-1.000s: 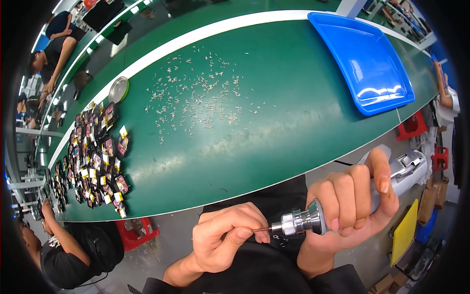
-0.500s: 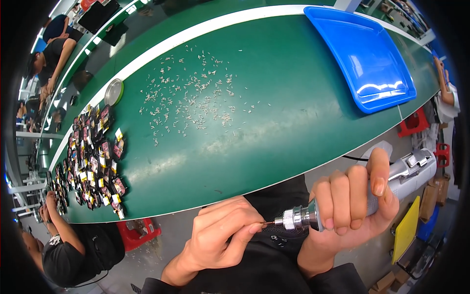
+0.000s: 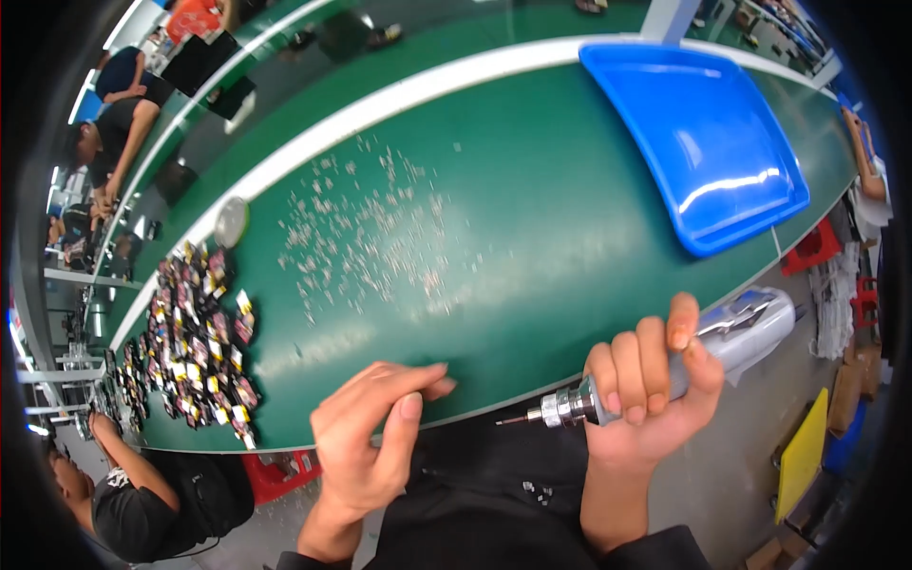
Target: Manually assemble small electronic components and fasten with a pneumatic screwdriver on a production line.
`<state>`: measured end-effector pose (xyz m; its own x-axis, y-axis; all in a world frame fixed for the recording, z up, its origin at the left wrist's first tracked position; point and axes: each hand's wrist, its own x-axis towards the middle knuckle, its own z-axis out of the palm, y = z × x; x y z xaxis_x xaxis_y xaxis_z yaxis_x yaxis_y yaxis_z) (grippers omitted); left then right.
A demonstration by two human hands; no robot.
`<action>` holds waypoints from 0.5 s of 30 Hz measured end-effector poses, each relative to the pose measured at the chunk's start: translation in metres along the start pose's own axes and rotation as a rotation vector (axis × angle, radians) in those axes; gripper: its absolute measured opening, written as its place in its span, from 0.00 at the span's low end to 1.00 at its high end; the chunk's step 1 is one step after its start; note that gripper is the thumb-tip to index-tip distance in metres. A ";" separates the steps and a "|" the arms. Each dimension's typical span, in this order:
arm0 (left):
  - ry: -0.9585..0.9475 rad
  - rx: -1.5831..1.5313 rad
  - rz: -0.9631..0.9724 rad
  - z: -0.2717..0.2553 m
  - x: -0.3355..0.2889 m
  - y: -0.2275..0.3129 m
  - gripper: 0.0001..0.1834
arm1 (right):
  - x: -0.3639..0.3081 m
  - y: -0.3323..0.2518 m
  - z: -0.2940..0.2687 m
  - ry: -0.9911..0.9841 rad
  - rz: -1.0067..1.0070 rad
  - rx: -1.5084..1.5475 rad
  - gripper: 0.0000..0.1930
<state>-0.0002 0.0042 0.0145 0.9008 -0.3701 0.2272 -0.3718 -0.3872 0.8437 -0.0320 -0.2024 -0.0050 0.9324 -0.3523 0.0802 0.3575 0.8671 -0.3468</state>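
My right hand [image 3: 641, 389] is wrapped round a silver-white electric screwdriver [image 3: 736, 328]. Its thin bit [image 3: 513, 420] points left, in front of the table's near edge. My left hand [image 3: 366, 437] is off to the left of that bit, over the near edge. Its thumb and index finger are apart, with nothing visible between them. Beyond it, many tiny silver pieces [image 3: 366, 237], like small screws, lie scattered on the green table [image 3: 532, 256]. A few more small pale pieces [image 3: 538, 491] rest on the dark cloth at my lap.
A heap of small black parts with pink and yellow marks [image 3: 199, 342] covers the table's left end, beside a round tin [image 3: 231, 222]. At the far right lies a blue tray [image 3: 708, 142]. Another person [image 3: 161, 475] works at the left, near a red stool [image 3: 283, 477].
My left hand has let go of the screwdriver's tip and moved left and up, with its fingers parting. The right hand has shifted left and slightly up with the screwdriver.
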 end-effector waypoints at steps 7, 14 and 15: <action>-0.003 0.240 -0.082 -0.043 0.116 -0.024 0.07 | 0.012 0.009 -0.020 0.241 -0.025 0.019 0.05; 0.199 0.605 -0.081 -0.035 0.259 -0.118 0.25 | 0.013 0.010 -0.023 0.071 0.055 0.019 0.06; 0.211 0.689 -0.048 -0.029 0.274 -0.127 0.28 | 0.012 0.009 -0.027 0.069 0.067 0.007 0.06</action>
<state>0.2999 -0.0232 -0.0165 0.9180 -0.1950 0.3453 -0.3247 -0.8694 0.3724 -0.0187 -0.2084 -0.0320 0.9485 -0.3166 -0.0072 0.2951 0.8919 -0.3427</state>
